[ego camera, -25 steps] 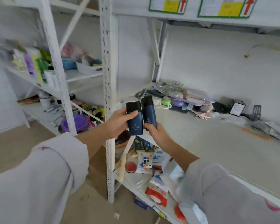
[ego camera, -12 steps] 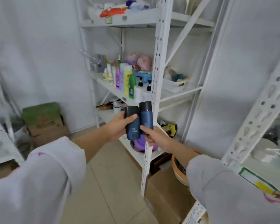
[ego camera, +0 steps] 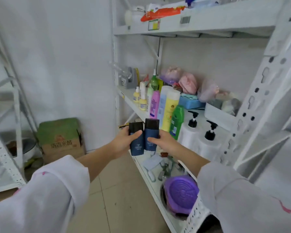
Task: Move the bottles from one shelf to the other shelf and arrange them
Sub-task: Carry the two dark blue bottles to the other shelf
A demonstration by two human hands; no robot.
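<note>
Navy bottles [ego camera: 142,140], one per hand

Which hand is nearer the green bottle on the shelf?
Right. The right hand, holding a dark blue bottle, is just beside the green bottle. The left hand sits farther left, beyond both held bottles.

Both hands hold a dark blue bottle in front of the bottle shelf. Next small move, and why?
Probably reach forward and set the left hand's blue bottle on the shelf by the row of bottles. Each hand grips one; the right hand's bottle is level with it, both held short of the shelf edge. Free space there is hard to judge.
</note>
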